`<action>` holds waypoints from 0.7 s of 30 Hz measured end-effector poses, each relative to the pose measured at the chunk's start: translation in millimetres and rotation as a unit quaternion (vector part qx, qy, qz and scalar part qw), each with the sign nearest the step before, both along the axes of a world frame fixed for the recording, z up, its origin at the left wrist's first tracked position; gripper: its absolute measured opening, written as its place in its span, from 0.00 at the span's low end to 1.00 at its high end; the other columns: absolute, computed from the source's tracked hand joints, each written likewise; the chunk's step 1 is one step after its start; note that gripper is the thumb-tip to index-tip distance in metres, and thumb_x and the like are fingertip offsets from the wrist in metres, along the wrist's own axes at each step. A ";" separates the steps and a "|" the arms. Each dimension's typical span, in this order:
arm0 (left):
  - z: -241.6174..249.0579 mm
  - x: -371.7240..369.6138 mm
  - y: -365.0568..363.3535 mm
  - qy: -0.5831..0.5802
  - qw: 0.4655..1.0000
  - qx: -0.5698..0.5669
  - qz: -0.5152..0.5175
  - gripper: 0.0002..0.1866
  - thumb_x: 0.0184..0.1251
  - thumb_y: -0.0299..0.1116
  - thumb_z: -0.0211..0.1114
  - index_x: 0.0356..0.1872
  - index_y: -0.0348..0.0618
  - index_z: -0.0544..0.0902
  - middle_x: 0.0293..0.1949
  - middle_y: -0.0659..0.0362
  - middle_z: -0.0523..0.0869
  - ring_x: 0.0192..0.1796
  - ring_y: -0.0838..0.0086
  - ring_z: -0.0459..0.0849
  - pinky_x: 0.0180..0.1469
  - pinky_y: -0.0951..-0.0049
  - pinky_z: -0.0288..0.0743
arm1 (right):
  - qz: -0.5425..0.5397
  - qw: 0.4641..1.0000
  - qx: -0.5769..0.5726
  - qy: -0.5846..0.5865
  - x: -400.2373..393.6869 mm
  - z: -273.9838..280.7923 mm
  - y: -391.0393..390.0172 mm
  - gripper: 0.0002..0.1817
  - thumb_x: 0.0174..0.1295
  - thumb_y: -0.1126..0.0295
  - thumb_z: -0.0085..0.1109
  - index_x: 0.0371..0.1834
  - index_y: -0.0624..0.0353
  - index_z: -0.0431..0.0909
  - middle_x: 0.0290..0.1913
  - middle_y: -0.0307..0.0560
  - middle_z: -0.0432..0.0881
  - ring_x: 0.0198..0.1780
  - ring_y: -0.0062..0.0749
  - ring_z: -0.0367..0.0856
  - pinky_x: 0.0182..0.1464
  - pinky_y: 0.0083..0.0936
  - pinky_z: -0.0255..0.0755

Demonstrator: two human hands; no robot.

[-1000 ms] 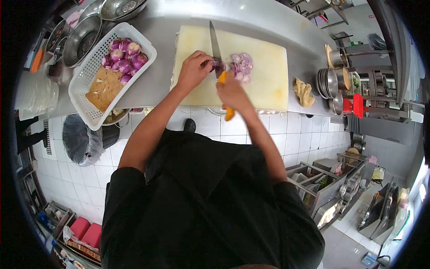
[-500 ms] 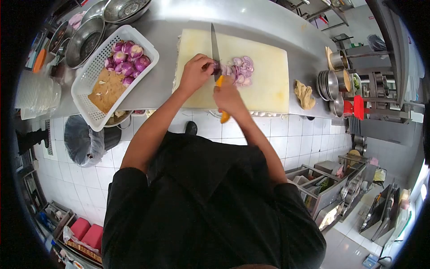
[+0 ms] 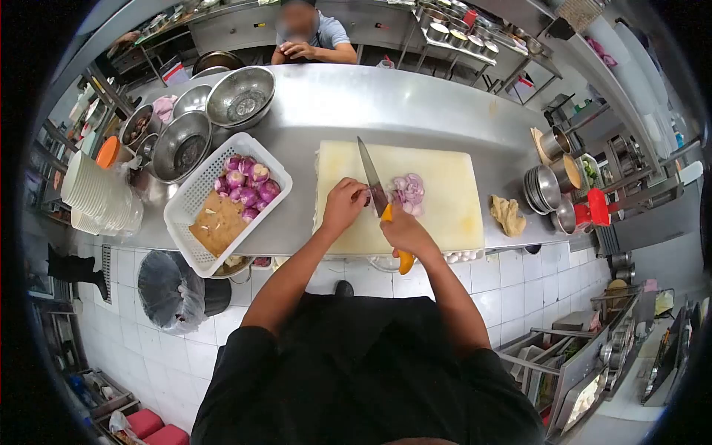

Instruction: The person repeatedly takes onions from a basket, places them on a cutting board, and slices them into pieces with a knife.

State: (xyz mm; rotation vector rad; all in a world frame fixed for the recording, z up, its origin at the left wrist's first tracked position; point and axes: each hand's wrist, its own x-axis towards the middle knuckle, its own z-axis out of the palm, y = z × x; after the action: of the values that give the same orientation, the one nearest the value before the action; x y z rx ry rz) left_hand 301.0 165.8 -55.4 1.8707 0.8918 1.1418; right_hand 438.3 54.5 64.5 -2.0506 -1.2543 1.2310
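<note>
My right hand (image 3: 408,230) is closed around the orange handle of a kitchen knife (image 3: 373,172), whose blade points away from me and slants to the left. My left hand (image 3: 344,207) has its fingers curled on a red onion piece (image 3: 367,198), mostly hidden by the fingers, just left of the blade. Sliced red onion (image 3: 409,191) lies in a loose pile right of the blade. All this is on a pale yellowish cutting board (image 3: 445,222). Left of the board, a white perforated basket (image 3: 182,222) holds several peeled red onions (image 3: 248,182) and a brown board-like piece (image 3: 222,225).
Steel bowls (image 3: 241,96) stand behind the basket, near stacked white containers (image 3: 96,193). A crumpled tan cloth (image 3: 507,216) lies right of the board, with stacked metal bowls (image 3: 543,189) beyond. Across the counter (image 3: 334,96) sits a person (image 3: 330,41). A lined bin (image 3: 174,293) stands on the floor.
The view has tipped upward, bringing the person across the counter into sight. The knife blade now leans further left, its handle further right. Both hands keep their holds.
</note>
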 end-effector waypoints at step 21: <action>-5.2 3.8 5.8 0.031 0.999 0.013 0.013 0.06 0.66 0.25 0.67 0.41 0.36 0.88 0.39 0.51 0.87 0.35 0.62 0.88 0.41 0.68 0.83 | 0.007 0.996 -0.086 0.005 3.5 25.3 -10.3 0.21 0.66 0.64 0.52 0.55 0.71 0.66 0.34 0.55 0.78 0.22 0.39 0.81 0.22 0.36 0.78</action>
State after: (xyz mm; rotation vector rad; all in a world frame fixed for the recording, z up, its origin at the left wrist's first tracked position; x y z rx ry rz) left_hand 304.8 171.6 -60.6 1.9301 0.9424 1.1225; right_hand 441.8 44.2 89.9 -2.1537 -1.1977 1.3974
